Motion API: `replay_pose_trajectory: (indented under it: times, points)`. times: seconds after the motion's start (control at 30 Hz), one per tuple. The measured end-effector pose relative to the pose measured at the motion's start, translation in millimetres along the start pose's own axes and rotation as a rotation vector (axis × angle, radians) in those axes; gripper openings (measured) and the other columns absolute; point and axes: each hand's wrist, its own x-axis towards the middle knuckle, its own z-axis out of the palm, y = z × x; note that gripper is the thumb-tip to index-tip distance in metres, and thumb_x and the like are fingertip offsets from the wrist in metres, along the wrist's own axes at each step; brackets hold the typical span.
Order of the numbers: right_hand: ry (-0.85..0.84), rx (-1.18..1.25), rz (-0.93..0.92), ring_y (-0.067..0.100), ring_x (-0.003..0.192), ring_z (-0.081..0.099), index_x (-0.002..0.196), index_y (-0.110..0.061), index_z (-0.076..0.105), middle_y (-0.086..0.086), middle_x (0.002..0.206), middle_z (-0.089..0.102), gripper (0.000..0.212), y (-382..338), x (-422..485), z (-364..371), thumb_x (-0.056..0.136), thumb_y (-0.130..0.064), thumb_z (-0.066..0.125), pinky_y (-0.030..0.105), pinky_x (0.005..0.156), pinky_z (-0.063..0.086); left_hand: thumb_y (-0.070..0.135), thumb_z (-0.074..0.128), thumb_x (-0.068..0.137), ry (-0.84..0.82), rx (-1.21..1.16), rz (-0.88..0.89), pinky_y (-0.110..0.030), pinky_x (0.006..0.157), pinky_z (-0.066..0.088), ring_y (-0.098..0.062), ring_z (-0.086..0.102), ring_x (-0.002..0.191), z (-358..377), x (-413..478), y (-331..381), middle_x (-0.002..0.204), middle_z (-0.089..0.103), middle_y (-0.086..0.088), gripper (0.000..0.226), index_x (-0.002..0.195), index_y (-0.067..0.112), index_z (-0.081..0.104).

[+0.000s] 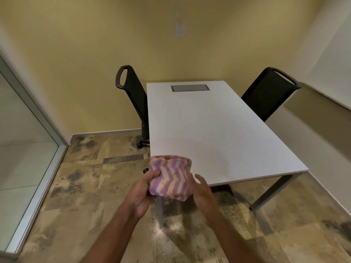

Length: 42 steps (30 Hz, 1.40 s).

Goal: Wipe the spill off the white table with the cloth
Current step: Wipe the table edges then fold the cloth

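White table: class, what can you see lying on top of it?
The white table carries only a grey inset panel near its far end. The folded cloth, held in both hands, hides the near corner.

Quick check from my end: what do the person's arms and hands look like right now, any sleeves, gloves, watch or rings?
Both forearms are bare as far as the picture shows: no sleeves or cuffs in view. The left hand and right hand wear no gloves. No watch, bracelet or ring is visible, though the picture is soft, so a thin band could be missed.
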Motion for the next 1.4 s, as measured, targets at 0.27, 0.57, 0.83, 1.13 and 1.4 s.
replay_pose_trajectory:
  times: [0.27,0.57,0.83,1.13,1.4]
  points:
    - [-0.286,0.366,0.126,0.028,0.11,0.073,0.114,-0.023,0.078,0.008,0.117,0.077,0.06,-15.9,35.6,-73.6,0.085,-0.073,0.062,0.051,0.103,0.054,0.016,0.079,0.075,0.032,-0.088,0.012,-0.034,0.064,0.063,-0.028,0.079,0.089,70.0,12.1,-14.9,0.116,0.077,-0.019,0.053,0.124,0.0,0.068]
    - [-0.107,0.3,0.003,0.026,0.092,0.078,0.116,-0.014,0.069,0.007,0.106,0.079,0.035,-32.0,74.9,-114.1,0.086,-0.029,0.081,0.041,0.075,0.065,0.027,0.065,0.098,0.193,0.304,0.13,-0.029,0.06,0.061,-0.021,0.08,0.084,115.1,36.9,-16.9,0.101,0.082,-0.004,0.022,0.117,0.017,0.07]
    - [0.035,0.084,-0.127,0.018,0.095,0.072,0.121,-0.02,0.06,-0.002,0.109,0.07,0.032,-59.5,132.8,-111.2,0.094,-0.034,0.07,0.025,0.077,0.063,0.036,0.068,0.097,0.21,0.519,0.094,-0.03,0.065,0.063,-0.027,0.074,0.096,125.4,111.0,18.0,0.113,0.072,-0.004,0.032,0.121,0.018,0.06]
    - [0.167,0.15,-0.143,0.033,0.095,0.073,0.098,-0.015,0.07,0.012,0.099,0.075,0.013,-113.9,227.5,-117.4,0.09,-0.022,0.077,0.049,0.083,0.064,0.01,0.073,0.09,0.087,0.497,0.168,-0.028,0.073,0.063,-0.026,0.076,0.097,151.9,213.4,81.0,0.112,0.076,-0.009,0.038,0.126,0.014,0.06]
    - [0.236,0.146,-0.142,0.032,0.09,0.073,0.098,-0.013,0.07,0.012,0.096,0.075,0.01,-146.2,330.5,-136.9,0.09,-0.018,0.075,0.042,0.075,0.061,0.01,0.076,0.086,0.111,0.569,0.297,-0.022,0.067,0.058,-0.023,0.071,0.102,189.2,311.6,95.1,0.113,0.069,-0.004,0.064,0.141,0.025,0.046]
